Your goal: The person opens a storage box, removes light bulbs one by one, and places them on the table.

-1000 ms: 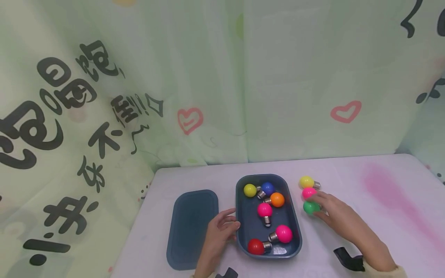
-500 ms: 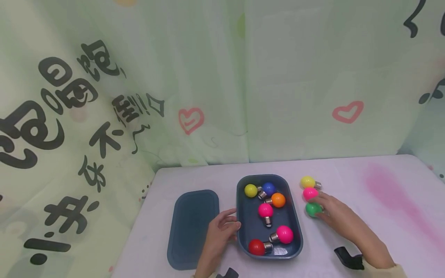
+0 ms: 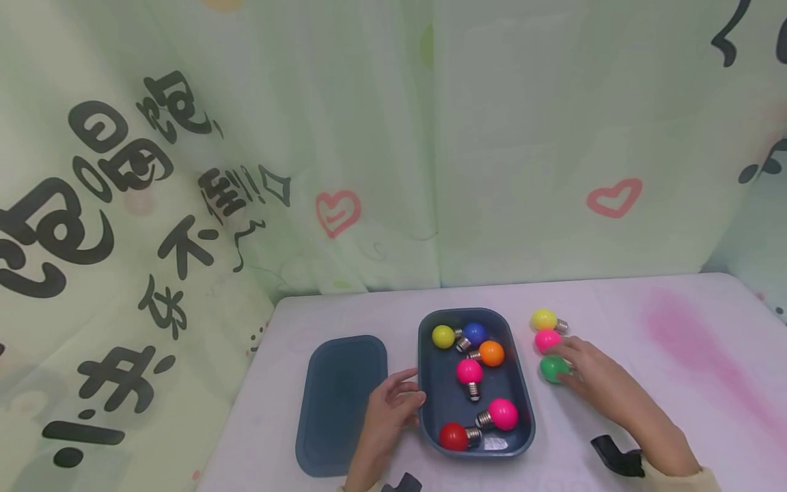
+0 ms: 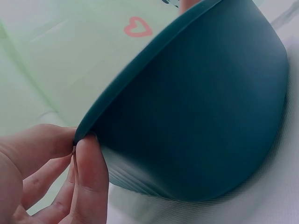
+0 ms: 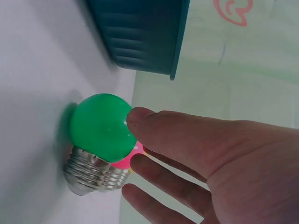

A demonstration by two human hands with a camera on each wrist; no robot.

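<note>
My left hand (image 3: 389, 410) pinches the left rim of a dark blue plastic box (image 4: 196, 112) between thumb and fingers. Inside it lie several coloured light bulbs, among them a red bulb (image 3: 453, 436), an orange bulb (image 3: 492, 353) and a blue bulb (image 3: 473, 333). To the right of the box, my right hand (image 3: 593, 369) is at a green bulb (image 5: 103, 126) lying on the table. Its thumb tip overlaps the green globe in the right wrist view, while the other fingers extend loosely beside it. A pink bulb (image 3: 546, 340) lies just behind, partly hidden by the fingers.
Beyond the pink bulb rests a yellow bulb (image 3: 544, 320), its metal base pointing right. A flat dark blue lid (image 3: 338, 410) lies left of the box, partly behind the left forearm. A printed curtain (image 3: 522, 171) hangs along the table's (image 3: 615, 307) back edge.
The green bulb has shifted very slightly to the right, and the right hand has moved a little off it. The left hand keeps its hold on the box rim.
</note>
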